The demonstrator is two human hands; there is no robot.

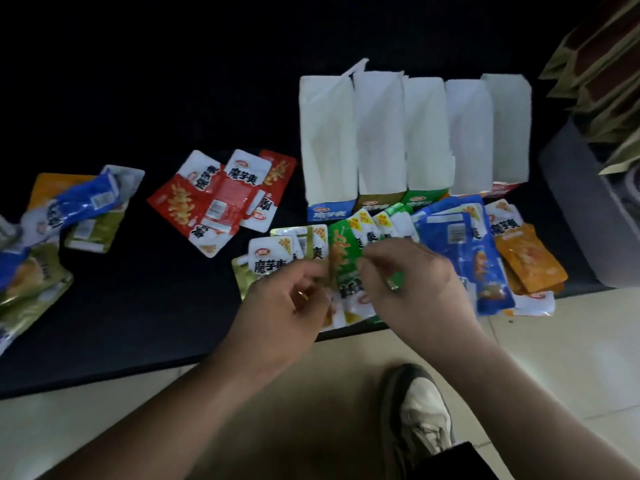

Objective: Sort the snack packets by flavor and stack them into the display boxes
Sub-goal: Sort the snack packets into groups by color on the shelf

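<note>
A row of several white display boxes (pixel 381 133) stands open at the back of the black mat (pixel 138 306), each with a coloured front lip. In front of them lie sorted piles: olive packets (pixel 308 237), green packets (pixel 372 223), blue packets (pixel 460 233) and orange packets (pixel 526 258). Red packets (pixel 214 202) lie further left. My left hand (pixel 287 299) and my right hand (pixel 412 285) together pinch a green packet (pixel 346 261) just above the green pile, one hand on each side of it.
A mixed heap of blue, olive and orange packets (pixel 52 230) lies at the mat's far left. A grey bin (pixel 588 220) stands at the right with brown bags (pixel 606 64) above it. My shoe (pixel 419 410) is on the tiled floor below the mat's edge.
</note>
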